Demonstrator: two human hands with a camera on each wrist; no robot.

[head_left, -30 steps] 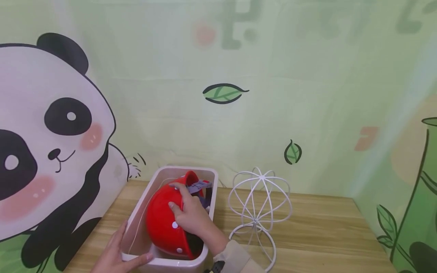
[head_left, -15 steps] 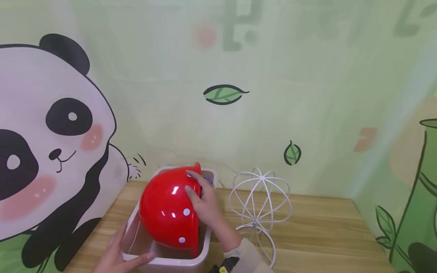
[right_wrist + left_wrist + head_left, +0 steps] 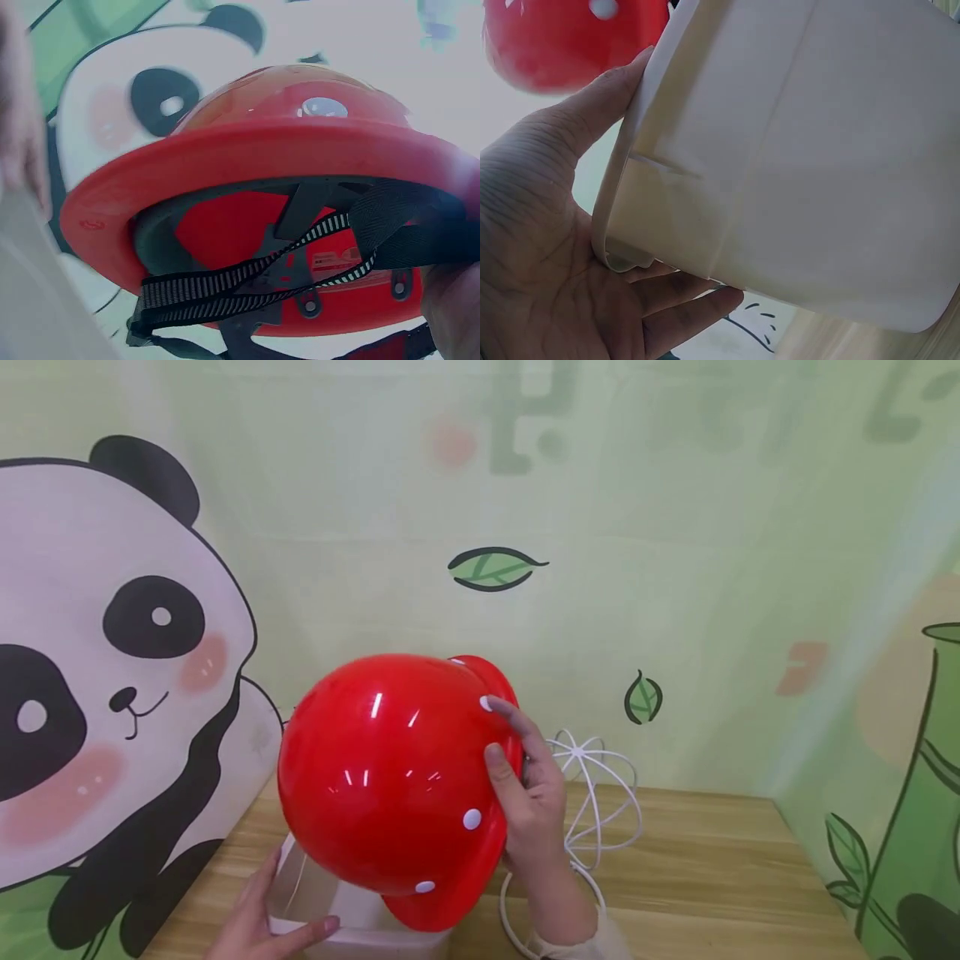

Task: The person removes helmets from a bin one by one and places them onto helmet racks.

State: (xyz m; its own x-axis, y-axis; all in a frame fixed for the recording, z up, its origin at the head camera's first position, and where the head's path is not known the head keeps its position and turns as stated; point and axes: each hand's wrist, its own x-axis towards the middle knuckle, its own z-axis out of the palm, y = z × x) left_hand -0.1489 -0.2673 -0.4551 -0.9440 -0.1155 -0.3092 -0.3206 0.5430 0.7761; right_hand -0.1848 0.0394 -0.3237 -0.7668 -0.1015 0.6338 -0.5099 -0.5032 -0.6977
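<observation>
A red hard hat (image 3: 375, 777) with white rivets is held up above a white plastic bin (image 3: 375, 943), crown to the left. My right hand (image 3: 536, 810) grips it by the brim, thumb outside; the other fingers are partly hidden behind the brim. In the right wrist view, the inside of the hat shows a dark suspension and a black-and-white chin strap (image 3: 195, 285) hanging across the opening. At the bin's near left corner, my left hand (image 3: 258, 918) holds the rim. The left wrist view shows its thumb and fingers around the bin's corner (image 3: 840, 187).
A white wire stand (image 3: 577, 751) with a round cage top and ring base stands right of the bin, partly behind my right hand. The wooden table (image 3: 712, 877) meets a green cloth backdrop with a printed panda (image 3: 112, 693).
My right hand has lifted the hard hat out of the bin, up and toward the right, turning it so its crown shows more. The left hand stays at the bin's corner.
</observation>
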